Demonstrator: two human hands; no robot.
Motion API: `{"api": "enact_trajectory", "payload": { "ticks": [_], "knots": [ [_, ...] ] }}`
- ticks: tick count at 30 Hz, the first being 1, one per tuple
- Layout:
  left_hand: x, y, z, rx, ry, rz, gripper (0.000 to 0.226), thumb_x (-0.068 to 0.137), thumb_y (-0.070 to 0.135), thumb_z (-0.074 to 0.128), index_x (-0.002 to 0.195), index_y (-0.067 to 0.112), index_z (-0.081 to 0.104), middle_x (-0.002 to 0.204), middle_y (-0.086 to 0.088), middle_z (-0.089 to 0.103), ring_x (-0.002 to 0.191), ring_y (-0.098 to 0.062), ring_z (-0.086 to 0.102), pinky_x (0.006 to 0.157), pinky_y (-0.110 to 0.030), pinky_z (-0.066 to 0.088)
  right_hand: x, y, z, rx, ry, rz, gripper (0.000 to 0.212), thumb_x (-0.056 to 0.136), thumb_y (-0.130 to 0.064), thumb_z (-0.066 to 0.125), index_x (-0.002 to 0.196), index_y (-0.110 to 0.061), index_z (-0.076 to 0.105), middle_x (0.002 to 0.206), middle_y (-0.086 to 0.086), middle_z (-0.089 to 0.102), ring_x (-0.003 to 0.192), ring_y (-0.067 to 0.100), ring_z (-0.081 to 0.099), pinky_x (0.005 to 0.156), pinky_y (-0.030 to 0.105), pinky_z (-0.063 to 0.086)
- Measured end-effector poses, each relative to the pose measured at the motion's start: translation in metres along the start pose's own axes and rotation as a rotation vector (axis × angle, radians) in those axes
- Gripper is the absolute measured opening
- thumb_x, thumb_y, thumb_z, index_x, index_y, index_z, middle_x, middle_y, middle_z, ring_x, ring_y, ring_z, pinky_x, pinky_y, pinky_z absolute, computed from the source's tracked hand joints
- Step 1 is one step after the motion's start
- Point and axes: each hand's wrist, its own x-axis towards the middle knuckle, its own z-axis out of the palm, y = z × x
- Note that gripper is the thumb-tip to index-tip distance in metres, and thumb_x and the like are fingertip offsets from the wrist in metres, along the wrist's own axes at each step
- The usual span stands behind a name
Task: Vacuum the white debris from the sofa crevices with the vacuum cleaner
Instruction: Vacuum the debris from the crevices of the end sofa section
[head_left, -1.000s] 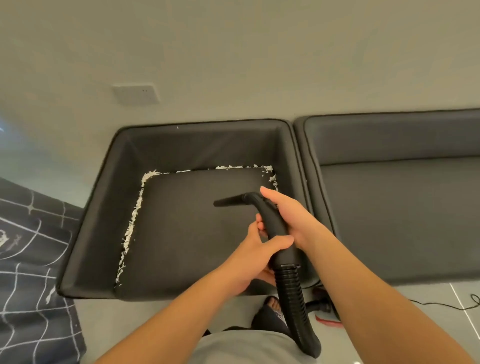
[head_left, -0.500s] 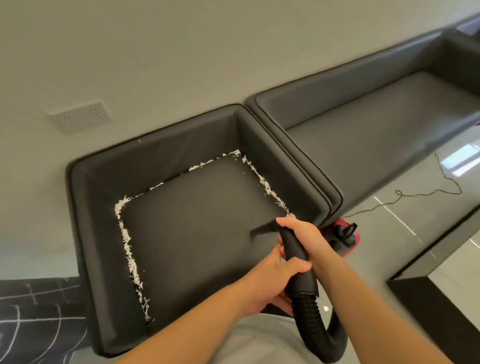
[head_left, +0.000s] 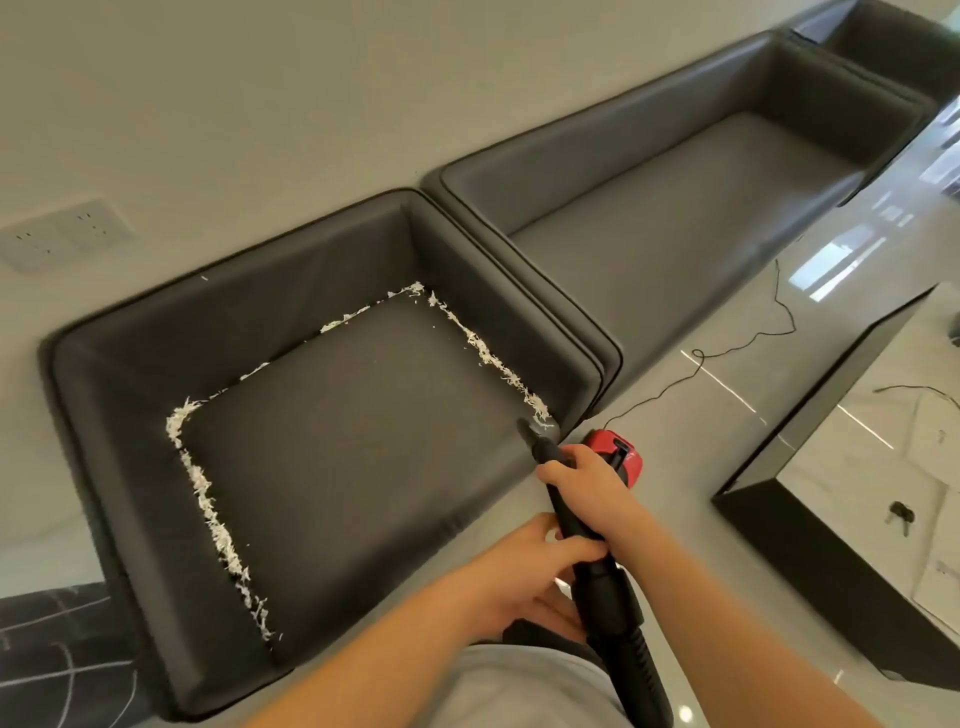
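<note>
Both hands' fingers (head_left: 558, 470) around vacuum wand (head_left: 569, 512), nozzle (head_left: 525, 430) touching white debris (head_left: 537, 408)

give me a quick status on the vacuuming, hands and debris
Both hands grip the vacuum wand: right hand forward, left hand behind. Nozzle at near end of right crevice debris. Nothing in the way.

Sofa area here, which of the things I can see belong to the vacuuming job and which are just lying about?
Part of the job:
- vacuum nozzle, held by right hand and left hand
- black hose
- red vacuum body
- white debris
- dark armchair

Lying about:
- keys
- wall socket
- long sofa
</note>
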Motion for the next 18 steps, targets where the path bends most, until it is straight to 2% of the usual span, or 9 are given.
{"api": "enact_trajectory", "payload": {
  "ticks": [2,5,6,9,13,16,18],
  "knots": [
    [0.013,0.009,-0.001,-0.028,0.106,0.051,0.049,0.087,0.031,0.068,0.131,0.035,0.048,0.112,-0.019,0.073,0.088,-0.032,0.077,0.084,-0.048,0.063,0.006,0.011,-0.013,-0.020,0.014,0.009,0.036,0.087,-0.031,0.061,0.121,-0.020,0.057,0.098,0.005,0.067,0.084,0.023,0.067,0.082,0.042,0.059],
    [0.039,0.032,-0.001,-0.178,0.328,0.120,0.041,0.098,0.019,0.055,0.137,0.030,0.044,0.109,-0.010,0.073,0.095,-0.029,0.077,0.082,-0.044,0.060,0.018,0.023,-0.037,0.012,-0.047,0.038,0.039,0.088,-0.030,0.059,0.125,-0.022,0.054,0.096,0.008,0.066,0.065,0.021,0.069,0.052,0.030,0.056],
    [0.046,0.040,0.000,-0.215,0.370,0.131,0.036,0.101,0.019,0.052,0.136,0.026,0.047,0.111,-0.010,0.072,0.098,-0.028,0.075,0.082,-0.044,0.060,0.021,0.027,-0.042,0.037,-0.073,0.054,0.038,0.088,-0.030,0.059,0.125,-0.023,0.053,0.096,0.009,0.066,0.059,0.022,0.069,0.047,0.028,0.055],
    [0.073,0.057,0.017,-0.206,0.429,0.109,0.031,0.102,0.020,0.051,0.132,0.023,0.054,0.110,-0.009,0.072,0.095,-0.024,0.073,0.075,-0.039,0.061,0.034,0.035,-0.060,0.033,-0.109,0.059,0.033,0.088,-0.031,0.060,0.120,-0.024,0.055,0.095,0.009,0.065,0.055,0.024,0.069,0.045,0.029,0.055],
    [0.111,0.071,0.049,-0.210,0.482,0.057,0.028,0.103,0.022,0.049,0.128,0.020,0.061,0.119,-0.011,0.069,0.103,-0.026,0.069,0.078,-0.039,0.061,0.062,0.044,-0.085,-0.091,-0.103,-0.001,0.025,0.089,-0.035,0.058,0.111,-0.024,0.056,0.090,0.002,0.066,0.063,0.017,0.067,0.037,0.016,0.045],
    [0.129,0.079,0.065,-0.210,0.519,0.034,0.026,0.103,0.022,0.048,0.124,0.020,0.062,0.112,-0.008,0.069,0.096,-0.023,0.068,0.076,-0.037,0.059,0.078,0.049,-0.099,-0.176,-0.130,-0.024,0.023,0.093,-0.034,0.055,0.112,-0.021,0.056,0.094,0.003,0.068,0.071,0.016,0.067,0.048,0.021,0.050],
    [0.137,0.081,0.072,-0.198,0.531,0.019,0.023,0.102,0.021,0.048,0.121,0.020,0.063,0.107,-0.007,0.068,0.095,-0.022,0.067,0.076,-0.036,0.058,0.084,0.054,-0.107,-0.196,-0.156,-0.030,0.021,0.093,-0.031,0.055,0.112,-0.021,0.056,0.094,0.003,0.069,0.072,0.016,0.068,0.048,0.018,0.047]
  ]
}}
